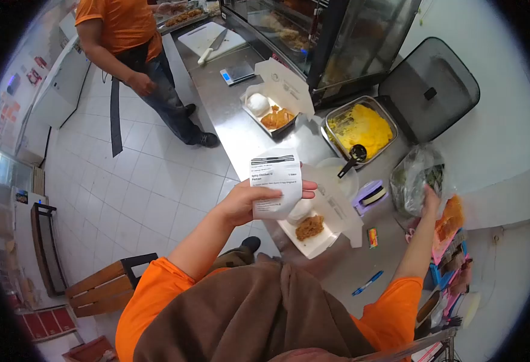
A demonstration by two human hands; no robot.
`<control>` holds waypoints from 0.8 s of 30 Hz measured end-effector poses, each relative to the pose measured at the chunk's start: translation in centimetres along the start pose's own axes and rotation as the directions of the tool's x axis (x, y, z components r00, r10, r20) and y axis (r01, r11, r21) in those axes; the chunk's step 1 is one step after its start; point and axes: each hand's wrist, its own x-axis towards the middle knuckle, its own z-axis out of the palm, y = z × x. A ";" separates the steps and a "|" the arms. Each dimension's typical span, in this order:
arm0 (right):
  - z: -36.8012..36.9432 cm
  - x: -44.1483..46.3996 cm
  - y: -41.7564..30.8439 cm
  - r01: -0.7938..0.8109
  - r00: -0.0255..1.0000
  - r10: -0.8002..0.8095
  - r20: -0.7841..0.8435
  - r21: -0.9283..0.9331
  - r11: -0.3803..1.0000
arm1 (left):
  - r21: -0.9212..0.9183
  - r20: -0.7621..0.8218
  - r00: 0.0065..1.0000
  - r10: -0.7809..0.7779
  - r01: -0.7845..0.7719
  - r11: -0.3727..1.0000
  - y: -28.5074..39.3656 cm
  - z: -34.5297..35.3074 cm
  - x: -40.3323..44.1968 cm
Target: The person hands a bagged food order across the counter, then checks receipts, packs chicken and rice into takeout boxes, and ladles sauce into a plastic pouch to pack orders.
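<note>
My left hand (236, 204) pinches a white printed receipt (276, 181) between thumb and fingers, above the counter's front edge. Far to the right, my right hand (431, 202) is closed at the edge of a clear plastic bag (418, 175) with dark green leaves inside; its fingertips are partly hidden. Partly behind the receipt is an open takeaway box (331, 232) with white rice and a brown fried piece (309, 228). A second open box (289, 84) farther along holds a rice mound (257, 104) and orange-brown fried pieces (277, 117).
A steel container (331, 134) of yellow food has a black scoop (355, 155) at its rim. Nearby lie a purple-and-black object (370, 197), a blue pen (367, 283), a scale (238, 74) and a knife (216, 43) on a cutting board. A co-worker (126, 36) stands left of the counter.
</note>
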 end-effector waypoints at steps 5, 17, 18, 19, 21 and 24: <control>-2.8 -0.6 -1.5 0.279 0.936 -0.225 -0.272 0.182 0.943 | 0.001 -0.004 0.999 -0.051 0.051 0.999 0.5 -2.4 -0.5; 14.5 -41.1 -11.2 0.870 0.147 -0.950 0.277 -0.493 -0.009 | -0.126 0.102 0.993 -0.063 0.076 0.989 3.0 -4.3 -2.1; 15.7 -42.4 -8.4 0.886 0.116 -0.934 0.338 -0.460 -0.056 | -0.135 0.103 0.992 -0.069 0.083 0.987 3.0 -4.4 -2.1; 16.8 -43.1 -5.4 0.917 0.202 -0.909 0.365 -0.396 0.044 | -0.142 0.105 0.992 -0.070 0.085 0.986 3.2 -4.5 -2.1; 18.1 -43.7 1.4 0.853 0.497 -0.733 0.464 -0.418 0.314 | -0.152 0.115 0.988 -0.104 0.121 0.981 3.4 -4.5 -2.2; 18.1 -45.7 4.0 0.773 0.627 -0.606 0.489 -0.487 0.407 | -0.134 0.198 0.973 -0.114 0.143 0.981 3.4 -4.6 -1.7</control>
